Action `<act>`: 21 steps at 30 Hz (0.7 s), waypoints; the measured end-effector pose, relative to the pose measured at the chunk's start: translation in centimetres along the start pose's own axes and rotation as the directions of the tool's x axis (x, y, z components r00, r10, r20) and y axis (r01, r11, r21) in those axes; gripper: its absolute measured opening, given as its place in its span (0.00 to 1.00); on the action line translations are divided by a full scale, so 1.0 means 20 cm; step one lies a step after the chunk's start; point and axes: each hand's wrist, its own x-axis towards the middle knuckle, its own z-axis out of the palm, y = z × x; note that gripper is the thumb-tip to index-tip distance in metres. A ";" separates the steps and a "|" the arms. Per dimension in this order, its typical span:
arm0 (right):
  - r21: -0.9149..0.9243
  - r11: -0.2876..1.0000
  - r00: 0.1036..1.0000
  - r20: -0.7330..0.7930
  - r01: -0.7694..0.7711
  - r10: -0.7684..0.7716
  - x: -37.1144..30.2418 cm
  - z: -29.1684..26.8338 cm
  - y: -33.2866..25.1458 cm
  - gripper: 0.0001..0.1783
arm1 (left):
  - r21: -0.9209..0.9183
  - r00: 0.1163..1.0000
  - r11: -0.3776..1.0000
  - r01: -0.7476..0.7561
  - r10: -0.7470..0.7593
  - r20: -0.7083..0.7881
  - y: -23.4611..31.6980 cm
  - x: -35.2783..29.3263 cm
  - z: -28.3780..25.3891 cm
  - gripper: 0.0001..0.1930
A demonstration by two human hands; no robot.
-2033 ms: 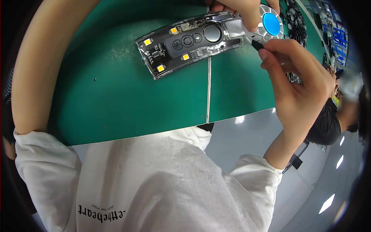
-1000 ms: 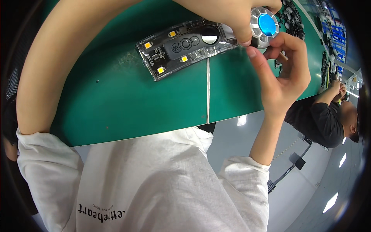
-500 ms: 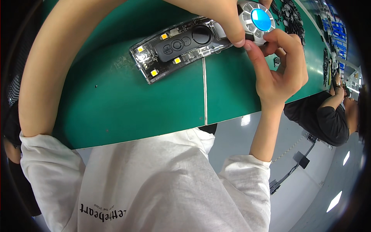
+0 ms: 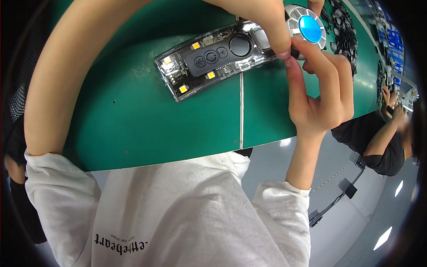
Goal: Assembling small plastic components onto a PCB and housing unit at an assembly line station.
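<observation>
Now narrowing right hand [image 4: 324,91] to pinch at black piece [image 4: 295,53] | gripping right end of clear-cased device [image 4: 214,58] with left hand [image 4: 263,18], beside blue-centred disc [image 4: 310,29] | apparently gaining finer control

we have one left hand [image 4: 267,22], one right hand [image 4: 324,95], one clear-cased device [image 4: 226,63], four leds [image 4: 211,75], three small buttons [image 4: 211,56], one blue disc [image 4: 310,29].
</observation>
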 end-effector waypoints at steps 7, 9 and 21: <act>0.040 0.995 0.994 -0.061 0.089 -0.087 -0.04 0.01 -0.01 0.14 | 0.058 0.967 0.972 -0.226 0.231 -0.107 -0.05 0.01 0.02 0.28; 0.098 0.994 0.999 -0.002 0.039 -0.039 -0.09 -0.01 -0.02 0.13 | 0.078 0.941 0.950 -0.301 0.309 -0.135 -0.07 0.05 0.00 0.30; 0.157 0.984 0.997 0.021 -0.080 0.078 -0.04 0.02 -0.04 0.12 | 0.241 0.919 0.905 -0.350 0.382 -0.097 -0.01 0.00 -0.05 0.12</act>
